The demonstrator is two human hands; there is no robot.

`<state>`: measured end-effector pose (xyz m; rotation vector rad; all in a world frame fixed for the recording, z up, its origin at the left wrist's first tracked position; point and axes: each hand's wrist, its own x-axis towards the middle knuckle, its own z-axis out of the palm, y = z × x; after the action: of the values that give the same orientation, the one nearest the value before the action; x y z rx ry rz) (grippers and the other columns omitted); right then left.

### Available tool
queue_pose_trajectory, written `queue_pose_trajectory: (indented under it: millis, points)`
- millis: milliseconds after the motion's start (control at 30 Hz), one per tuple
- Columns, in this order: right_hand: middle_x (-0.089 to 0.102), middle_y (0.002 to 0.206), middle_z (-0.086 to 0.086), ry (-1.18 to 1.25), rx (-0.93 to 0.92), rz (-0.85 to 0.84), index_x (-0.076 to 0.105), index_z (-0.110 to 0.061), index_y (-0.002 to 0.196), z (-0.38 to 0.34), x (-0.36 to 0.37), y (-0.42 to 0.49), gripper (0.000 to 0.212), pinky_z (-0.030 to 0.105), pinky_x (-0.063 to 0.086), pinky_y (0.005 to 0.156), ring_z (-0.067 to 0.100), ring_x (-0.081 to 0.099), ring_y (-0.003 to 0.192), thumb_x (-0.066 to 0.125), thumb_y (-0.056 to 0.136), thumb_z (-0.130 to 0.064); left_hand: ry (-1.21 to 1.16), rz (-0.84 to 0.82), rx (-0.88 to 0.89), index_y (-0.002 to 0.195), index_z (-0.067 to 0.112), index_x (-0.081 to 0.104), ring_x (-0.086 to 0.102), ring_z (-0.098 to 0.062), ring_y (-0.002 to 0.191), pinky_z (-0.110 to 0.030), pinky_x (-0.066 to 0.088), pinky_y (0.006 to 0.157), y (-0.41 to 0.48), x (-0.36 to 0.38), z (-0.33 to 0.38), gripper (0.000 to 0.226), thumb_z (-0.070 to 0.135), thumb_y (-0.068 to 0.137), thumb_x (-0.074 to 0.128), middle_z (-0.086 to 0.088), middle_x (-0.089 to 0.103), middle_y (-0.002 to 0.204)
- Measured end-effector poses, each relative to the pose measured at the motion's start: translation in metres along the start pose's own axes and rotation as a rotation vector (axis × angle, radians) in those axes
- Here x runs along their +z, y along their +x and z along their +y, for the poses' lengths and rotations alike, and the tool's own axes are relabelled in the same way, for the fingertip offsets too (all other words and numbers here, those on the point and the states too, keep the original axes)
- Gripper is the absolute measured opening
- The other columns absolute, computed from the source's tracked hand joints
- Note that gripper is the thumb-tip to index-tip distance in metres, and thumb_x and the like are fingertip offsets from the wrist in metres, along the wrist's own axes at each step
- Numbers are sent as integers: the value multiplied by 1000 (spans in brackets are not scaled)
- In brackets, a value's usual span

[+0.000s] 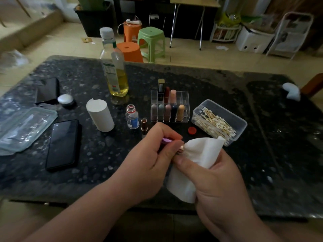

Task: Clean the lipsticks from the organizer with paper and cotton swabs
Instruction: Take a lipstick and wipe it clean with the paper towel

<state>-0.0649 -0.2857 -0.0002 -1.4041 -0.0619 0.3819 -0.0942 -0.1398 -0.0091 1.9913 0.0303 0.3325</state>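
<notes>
My left hand (150,159) grips a purple lipstick (166,140) above the near middle of the dark table. My right hand (216,182) holds a white paper sheet (197,151) wrapped over the lipstick's gold end. Behind them stands a clear organizer (185,99) with several lipsticks upright in its slots. A clear tub of cotton swabs (218,122) sits to its right. One brown lipstick (144,125) stands alone in front of the organizer's left side, next to a small open vial (132,116).
A paper roll (100,115), a tall oil bottle (114,67) and a red cap (192,130) stand on the speckled table (271,163). Two phones (63,144) (48,89), a clear lid (24,127) and a round silver thing (65,99) lie at the left. Stools stand beyond.
</notes>
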Motion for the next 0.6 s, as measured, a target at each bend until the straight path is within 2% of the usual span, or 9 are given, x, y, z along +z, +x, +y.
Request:
queue_pose_trajectory:
  millis: [33, 100, 133, 200, 267, 333, 433, 533, 600]
  points:
    - [77, 86, 0, -33, -39, 22, 74, -25, 89, -2, -1, 0, 36, 40, 63, 69, 17, 75, 79, 86, 56, -35, -16, -21, -17, 95, 43, 57, 62, 1, 86, -12, 49, 72, 1, 0, 1, 20, 56, 86, 45, 25, 64, 94]
    - [74, 73, -9, -120, -157, 54, 70, -21, 78, -8, -2, 1, 22, 17, 55, 52, 6, 72, 65, 86, 63, -23, -156, -79, -154, 92, 39, 63, 63, -1, 79, -19, 52, 69, 6, -3, 4, 22, 55, 85, 49, 17, 66, 89]
    - [73, 71, -10, -167, -228, 48, 69, -21, 77, -10, -2, 2, 20, 14, 52, 49, 5, 70, 63, 85, 67, -18, -260, -107, -262, 90, 33, 66, 61, -4, 72, -23, 52, 64, 10, -4, 6, 28, 56, 84, 51, 11, 66, 83]
    - [70, 74, -4, -317, -420, -28, 67, -21, 80, -10, -3, 5, 17, 20, 52, 48, 13, 67, 63, 82, 76, -14, -436, -165, -510, 75, 20, 67, 55, -16, 59, -29, 46, 53, 16, -10, 11, 50, 67, 81, 50, -2, 60, 68]
    - [64, 72, -2, -484, -583, -127, 68, -20, 82, -5, -9, 9, 16, 32, 53, 54, 18, 63, 64, 79, 83, -8, -484, -246, -713, 58, 14, 60, 42, -18, 46, -29, 35, 45, 18, -15, 12, 68, 77, 81, 47, -7, 48, 54]
    - [63, 77, -5, -598, -673, -194, 68, -13, 84, -1, -17, 14, 12, 30, 50, 58, 16, 62, 68, 76, 86, -3, -483, -369, -821, 52, 13, 50, 32, -16, 39, -24, 27, 41, 17, -18, 12, 71, 77, 81, 50, -6, 36, 48]
    - [63, 80, -6, -636, -684, -220, 67, -13, 85, -3, -19, 15, 12, 25, 50, 61, 15, 63, 70, 75, 87, -4, -586, -426, -860, 55, 15, 41, 23, -12, 36, -19, 22, 35, 16, -18, 14, 63, 70, 82, 57, -3, 26, 49]
    - [63, 72, -4, -531, -521, -175, 63, -20, 84, -4, -13, 12, 15, 21, 50, 52, 10, 61, 61, 74, 87, -11, -637, -313, -846, 56, 17, 44, 22, -10, 38, -20, 20, 34, 15, -10, 13, 57, 65, 84, 59, 0, 28, 50]
    - [65, 71, -3, -472, -388, -140, 61, -21, 82, -5, -9, 11, 20, 17, 48, 49, 8, 60, 58, 76, 85, -8, -613, -212, -819, 56, 18, 47, 23, -11, 39, -22, 20, 36, 12, -4, 13, 55, 64, 84, 60, 1, 31, 49]
